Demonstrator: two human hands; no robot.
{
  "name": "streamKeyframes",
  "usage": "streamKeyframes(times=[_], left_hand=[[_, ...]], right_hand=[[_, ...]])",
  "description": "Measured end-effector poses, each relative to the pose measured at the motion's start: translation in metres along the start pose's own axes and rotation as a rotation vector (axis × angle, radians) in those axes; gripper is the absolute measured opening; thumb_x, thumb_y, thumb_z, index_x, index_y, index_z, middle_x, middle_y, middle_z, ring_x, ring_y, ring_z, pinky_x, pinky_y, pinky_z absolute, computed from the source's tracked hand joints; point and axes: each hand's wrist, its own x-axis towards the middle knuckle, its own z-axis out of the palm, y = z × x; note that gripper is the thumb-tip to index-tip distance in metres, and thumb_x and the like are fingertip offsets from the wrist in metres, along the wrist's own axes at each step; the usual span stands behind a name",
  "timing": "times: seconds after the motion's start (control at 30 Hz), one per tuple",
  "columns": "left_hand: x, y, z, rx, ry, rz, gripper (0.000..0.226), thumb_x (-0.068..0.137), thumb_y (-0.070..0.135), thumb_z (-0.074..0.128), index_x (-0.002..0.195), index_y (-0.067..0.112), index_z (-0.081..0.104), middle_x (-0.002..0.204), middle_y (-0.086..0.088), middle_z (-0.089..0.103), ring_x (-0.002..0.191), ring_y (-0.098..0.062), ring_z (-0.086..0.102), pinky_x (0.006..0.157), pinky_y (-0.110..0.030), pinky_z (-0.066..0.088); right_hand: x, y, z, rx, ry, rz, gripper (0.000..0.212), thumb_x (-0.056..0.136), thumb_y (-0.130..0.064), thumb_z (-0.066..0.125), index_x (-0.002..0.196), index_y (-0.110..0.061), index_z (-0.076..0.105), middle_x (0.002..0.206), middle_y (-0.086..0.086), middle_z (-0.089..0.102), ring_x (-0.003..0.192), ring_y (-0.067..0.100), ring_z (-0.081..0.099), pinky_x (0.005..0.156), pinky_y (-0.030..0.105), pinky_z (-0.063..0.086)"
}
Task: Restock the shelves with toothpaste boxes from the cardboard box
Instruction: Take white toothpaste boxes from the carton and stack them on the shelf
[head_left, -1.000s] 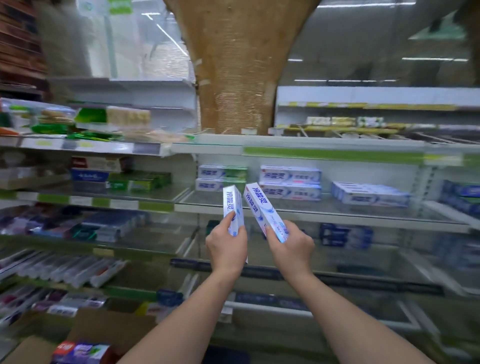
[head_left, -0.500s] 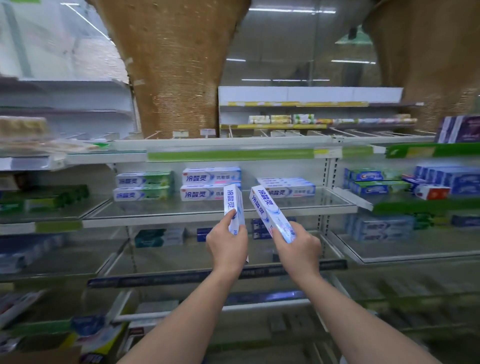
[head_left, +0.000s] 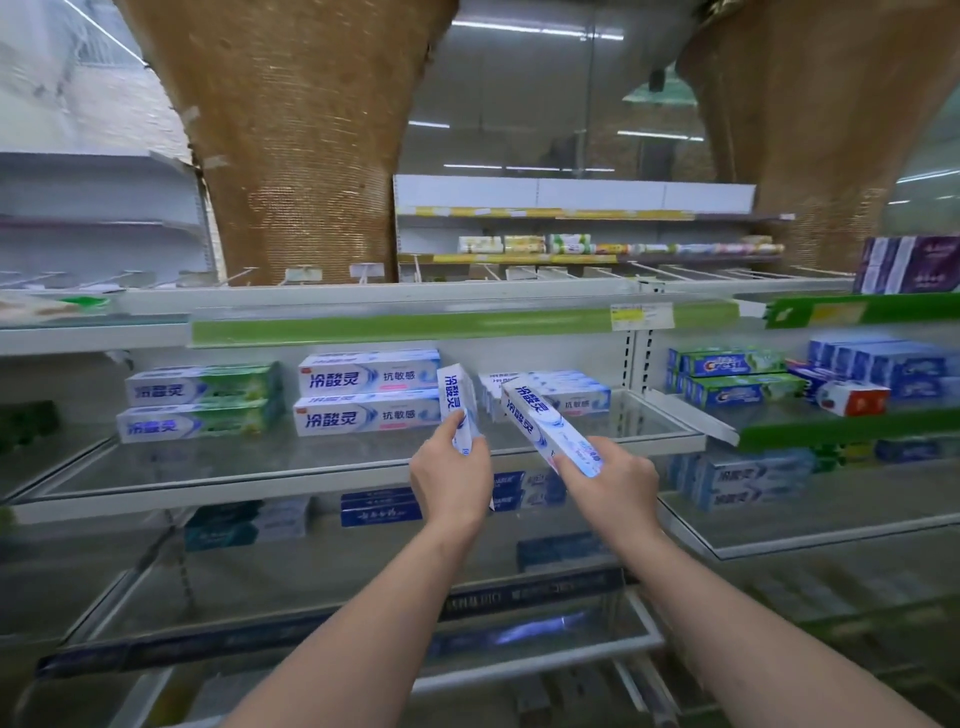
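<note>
My left hand (head_left: 451, 480) grips a white-and-blue toothpaste box (head_left: 456, 397) held nearly upright. My right hand (head_left: 613, 486) grips a second, matching toothpaste box (head_left: 545, 426), tilted up to the left. Both boxes are raised in front of the glass shelf (head_left: 332, 480), just right of two stacked matching boxes (head_left: 366, 395) and in front of a low pile of the same boxes (head_left: 571, 392). The cardboard box is out of view.
Green-and-white toothpaste boxes (head_left: 200, 402) lie stacked at the shelf's left. Crest boxes (head_left: 732, 376) and blue boxes (head_left: 883, 364) fill the right-hand shelf. Lower shelves (head_left: 779, 535) hold more boxes. Brown woven pillars (head_left: 306, 156) rise behind the top shelf with its green price strip (head_left: 415, 325).
The view has swung right and closer to the shelf. Both hands have carried their boxes forward toward the glass shelf. The cardboard box has dropped out of view.
</note>
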Motion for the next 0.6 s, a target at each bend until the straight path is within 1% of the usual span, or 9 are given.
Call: streamKeyframes(times=[0.1, 0.17, 0.23, 0.3, 0.37, 0.47, 0.53, 0.6], left_hand=[[0.017, -0.002, 0.009, -0.009, 0.025, 0.001, 0.044, 0.093, 0.025, 0.062, 0.136, 0.031, 0.063, 0.127, -0.006, 0.069, 0.108, -0.026, 0.065, 0.095, -0.037, 0.053], [0.028, -0.003, 0.015, -0.020, 0.047, -0.003, 0.044, 0.093, 0.025, 0.062, 0.137, 0.032, 0.062, 0.126, -0.004, 0.069, 0.099, -0.025, 0.067, 0.089, -0.037, 0.055], [0.037, -0.004, 0.020, -0.017, 0.063, -0.008, 0.045, 0.093, 0.026, 0.061, 0.137, 0.033, 0.062, 0.124, -0.004, 0.069, 0.093, -0.024, 0.065, 0.084, -0.033, 0.054], [0.043, -0.003, 0.025, -0.004, 0.075, -0.007, 0.045, 0.093, 0.026, 0.061, 0.137, 0.033, 0.062, 0.125, -0.005, 0.068, 0.099, -0.025, 0.063, 0.086, -0.032, 0.051], [0.047, -0.001, 0.032, -0.007, 0.095, -0.014, 0.044, 0.093, 0.028, 0.063, 0.137, 0.032, 0.062, 0.125, -0.005, 0.068, 0.106, -0.027, 0.062, 0.092, -0.033, 0.050], [0.050, 0.002, 0.042, -0.013, 0.126, -0.036, 0.045, 0.092, 0.031, 0.064, 0.137, 0.032, 0.061, 0.120, -0.004, 0.069, 0.105, -0.026, 0.063, 0.093, -0.035, 0.052], [0.050, 0.004, 0.051, -0.012, 0.151, -0.048, 0.046, 0.092, 0.031, 0.064, 0.137, 0.032, 0.061, 0.119, -0.004, 0.068, 0.105, -0.026, 0.062, 0.094, -0.037, 0.053], [0.048, 0.007, 0.059, -0.023, 0.179, -0.064, 0.046, 0.091, 0.030, 0.063, 0.137, 0.033, 0.061, 0.119, -0.004, 0.067, 0.101, -0.028, 0.064, 0.092, -0.040, 0.055]], right_hand=[[0.016, 0.006, 0.008, -0.045, -0.041, -0.041, 0.026, 0.081, -0.045, 0.072, 0.089, -0.019, 0.071, 0.072, -0.001, 0.068, 0.068, 0.025, 0.060, 0.062, 0.034, 0.045], [0.023, 0.012, 0.014, -0.048, -0.068, -0.050, 0.028, 0.078, -0.047, 0.074, 0.092, -0.022, 0.073, 0.074, -0.002, 0.070, 0.069, 0.024, 0.061, 0.064, 0.036, 0.048], [0.031, 0.014, 0.018, -0.026, -0.097, -0.040, 0.032, 0.074, -0.051, 0.075, 0.095, -0.027, 0.075, 0.077, -0.005, 0.072, 0.072, 0.022, 0.064, 0.067, 0.037, 0.052], [0.042, 0.015, 0.019, -0.004, -0.128, -0.046, 0.034, 0.073, -0.053, 0.075, 0.098, -0.030, 0.076, 0.082, -0.008, 0.074, 0.079, 0.019, 0.066, 0.072, 0.037, 0.054], [0.057, 0.017, 0.018, 0.007, -0.184, -0.055, 0.037, 0.073, -0.048, 0.078, 0.103, -0.027, 0.077, 0.092, -0.006, 0.076, 0.089, 0.018, 0.067, 0.080, 0.036, 0.054], [0.080, 0.028, 0.016, 0.066, -0.249, -0.038, 0.050, 0.065, -0.050, 0.079, 0.107, -0.023, 0.077, 0.103, -0.006, 0.075, 0.099, 0.015, 0.068, 0.092, 0.037, 0.054], [0.092, 0.037, 0.015, 0.074, -0.283, -0.052, 0.053, 0.061, -0.052, 0.079, 0.104, -0.021, 0.078, 0.100, -0.004, 0.076, 0.097, 0.017, 0.068, 0.091, 0.040, 0.054], [0.102, 0.042, 0.014, 0.071, -0.316, -0.078, 0.046, 0.064, -0.048, 0.082, 0.100, -0.020, 0.079, 0.097, -0.003, 0.076, 0.094, 0.018, 0.068, 0.088, 0.040, 0.054]])
